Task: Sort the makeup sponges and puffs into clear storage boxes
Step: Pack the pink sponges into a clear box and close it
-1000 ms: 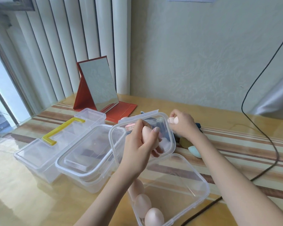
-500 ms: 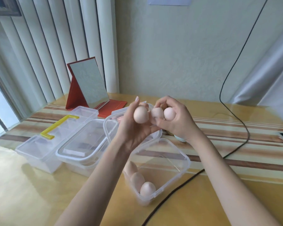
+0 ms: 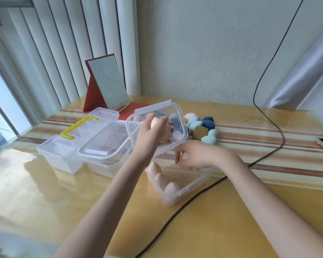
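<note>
Holding a pink sponge (image 3: 159, 127) pinched in my left hand (image 3: 150, 134), I see the open box (image 3: 190, 189) directly below it; my right hand (image 3: 194, 155), fingers loosely curled, contents hidden, hovers nearer that box.

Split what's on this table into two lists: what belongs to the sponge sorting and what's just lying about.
Job:
- open clear box with three pink sponges
- pink sponges in the left hand
- right hand at the box
- blue and teal sponges
- two closed clear boxes

Lying about:
- red folding mirror
- black cable
</note>
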